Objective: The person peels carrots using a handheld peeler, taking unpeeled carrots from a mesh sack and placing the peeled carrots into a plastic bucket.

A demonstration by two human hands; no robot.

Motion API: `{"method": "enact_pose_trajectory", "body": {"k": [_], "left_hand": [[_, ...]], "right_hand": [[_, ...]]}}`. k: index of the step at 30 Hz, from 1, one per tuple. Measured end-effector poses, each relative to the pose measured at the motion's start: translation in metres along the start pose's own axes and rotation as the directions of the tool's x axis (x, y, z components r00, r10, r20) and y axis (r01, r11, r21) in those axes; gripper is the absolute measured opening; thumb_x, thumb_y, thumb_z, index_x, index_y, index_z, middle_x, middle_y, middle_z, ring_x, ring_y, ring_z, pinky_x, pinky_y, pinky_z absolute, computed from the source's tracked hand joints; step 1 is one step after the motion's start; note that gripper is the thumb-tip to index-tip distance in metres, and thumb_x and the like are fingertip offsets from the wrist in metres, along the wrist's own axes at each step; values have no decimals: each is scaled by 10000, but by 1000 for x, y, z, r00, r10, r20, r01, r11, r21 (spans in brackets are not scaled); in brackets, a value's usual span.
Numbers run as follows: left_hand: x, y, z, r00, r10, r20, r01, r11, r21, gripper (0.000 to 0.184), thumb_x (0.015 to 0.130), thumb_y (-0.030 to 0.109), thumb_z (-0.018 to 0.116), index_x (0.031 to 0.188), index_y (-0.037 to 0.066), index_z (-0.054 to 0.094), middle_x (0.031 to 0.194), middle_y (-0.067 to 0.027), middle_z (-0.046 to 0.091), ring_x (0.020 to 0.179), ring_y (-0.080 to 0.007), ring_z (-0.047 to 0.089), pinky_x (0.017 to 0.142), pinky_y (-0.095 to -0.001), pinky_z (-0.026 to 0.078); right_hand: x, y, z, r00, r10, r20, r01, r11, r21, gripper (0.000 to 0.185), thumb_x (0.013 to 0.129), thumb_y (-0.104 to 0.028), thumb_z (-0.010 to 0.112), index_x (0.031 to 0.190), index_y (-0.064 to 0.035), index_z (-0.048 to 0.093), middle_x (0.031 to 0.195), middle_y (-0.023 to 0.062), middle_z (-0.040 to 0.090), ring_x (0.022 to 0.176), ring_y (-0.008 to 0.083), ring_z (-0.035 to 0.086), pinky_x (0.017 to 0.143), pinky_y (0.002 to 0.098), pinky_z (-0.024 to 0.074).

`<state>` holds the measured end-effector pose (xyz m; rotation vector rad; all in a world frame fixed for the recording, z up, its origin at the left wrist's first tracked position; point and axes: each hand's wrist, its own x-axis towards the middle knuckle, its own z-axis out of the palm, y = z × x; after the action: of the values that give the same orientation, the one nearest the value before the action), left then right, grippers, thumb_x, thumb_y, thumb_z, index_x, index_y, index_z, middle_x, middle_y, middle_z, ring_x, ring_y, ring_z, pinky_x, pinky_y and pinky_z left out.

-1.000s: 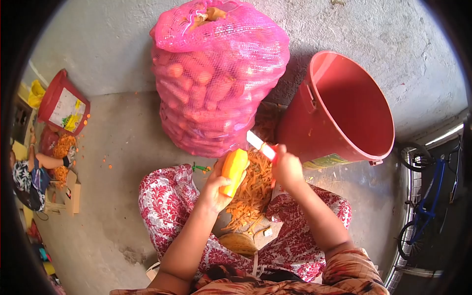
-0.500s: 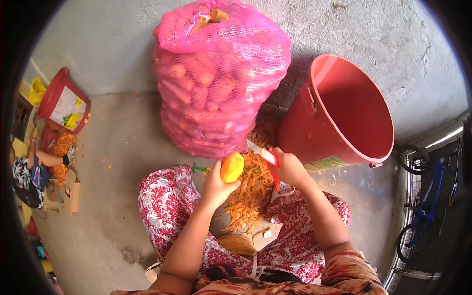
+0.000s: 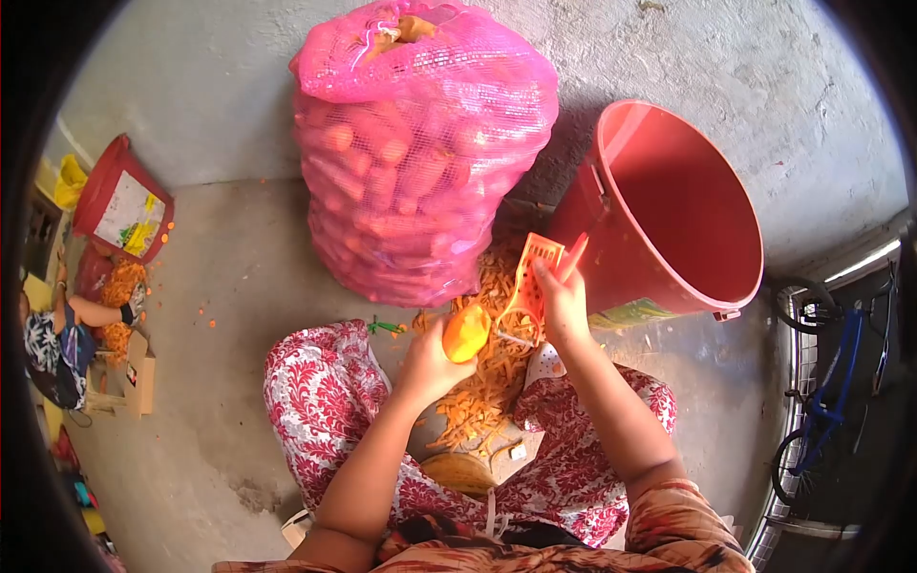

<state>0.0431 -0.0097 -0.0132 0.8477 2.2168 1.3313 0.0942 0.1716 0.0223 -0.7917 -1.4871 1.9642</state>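
My left hand (image 3: 427,367) is closed around a peeled carrot (image 3: 466,333), whose blunt, bright orange end points up and right. Just to its right, my right hand (image 3: 564,310) grips an orange peeler (image 3: 532,282) with a perforated handle; its blade end is down near the carrot. A second slim orange-red piece (image 3: 573,256) juts up from the same hand, and I cannot make out whether it belongs to the peeler. Beneath both hands, orange peelings (image 3: 478,406) lie heaped on the floor between my legs.
A pink mesh sack (image 3: 401,181) full of carrots stands against the wall ahead. Right of it leans a tall red bin (image 3: 583,224). A blue bicycle (image 3: 836,382) is far right. At left are another person (image 3: 57,344), a red tub (image 3: 103,196) and a cardboard box (image 3: 140,372).
The peeler has swung round in my right hand, so its perforated handle now points up and its blade end down. My left hand has shifted slightly right and down with the carrot.
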Motion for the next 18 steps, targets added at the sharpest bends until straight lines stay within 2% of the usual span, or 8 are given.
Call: {"method": "enact_pose_trajectory", "body": {"k": [2,4,10,12,13,14,16,18], "left_hand": [[-1,3,7,997,50,59,-40,987,-155,498,573,88,713,1010,15,485,886,-110,581,844,-202,573,758,-309,442],[-3,8,10,993,4,120,16,986,-169,529,577,90,714,1046,20,478,907,-89,578,857,-172,561,777,-295,436],[-6,23,7,990,120,76,-107,983,-150,445,588,114,703,978,33,502,860,-132,590,815,-266,587,715,-334,451],[-10,26,5,990,122,74,-117,991,-71,439,590,111,701,975,36,506,850,-130,592,808,-267,591,705,-334,456],[-12,28,3,988,145,56,-140,987,-85,435,592,110,698,975,36,506,847,-133,591,805,-272,591,700,-334,458],[-13,32,2,985,169,38,-164,981,-100,432,594,110,694,975,36,505,844,-137,591,803,-278,591,696,-335,460],[-13,31,0,981,192,10,-190,976,-109,429,596,107,688,978,36,504,845,-146,589,800,-291,588,690,-341,464],[-12,28,0,983,181,-18,-182,977,-108,432,596,104,682,984,37,502,851,-156,587,800,-306,584,686,-351,468]], "right_hand": [[3,-6,3,999,35,7,-35,994,101,143,830,-124,525,922,-15,516,769,20,555,631,81,517,543,215,425],[-3,-13,12,1000,16,23,-20,983,182,127,833,-117,520,915,-21,515,770,17,552,638,80,517,552,216,427],[-17,-2,26,965,-221,138,251,933,-258,69,835,-68,497,886,-25,477,673,-11,488,533,60,450,460,198,377],[4,13,11,996,-93,7,92,980,-174,167,777,-56,530,924,8,484,728,59,542,621,144,523,561,266,434],[17,12,6,961,-267,-64,237,923,-302,140,766,-46,508,890,12,480,684,56,525,573,148,509,534,274,427],[24,7,-3,896,-428,-115,297,773,-561,96,770,-34,492,857,7,482,640,39,504,530,123,484,492,264,411],[49,9,-18,922,-259,-286,215,961,-176,88,789,-55,509,851,-1,479,611,28,496,503,96,469,457,249,394],[40,5,-13,947,-239,-212,212,966,-146,43,806,-74,497,807,-31,488,590,-4,483,473,79,452,428,226,379]]}}
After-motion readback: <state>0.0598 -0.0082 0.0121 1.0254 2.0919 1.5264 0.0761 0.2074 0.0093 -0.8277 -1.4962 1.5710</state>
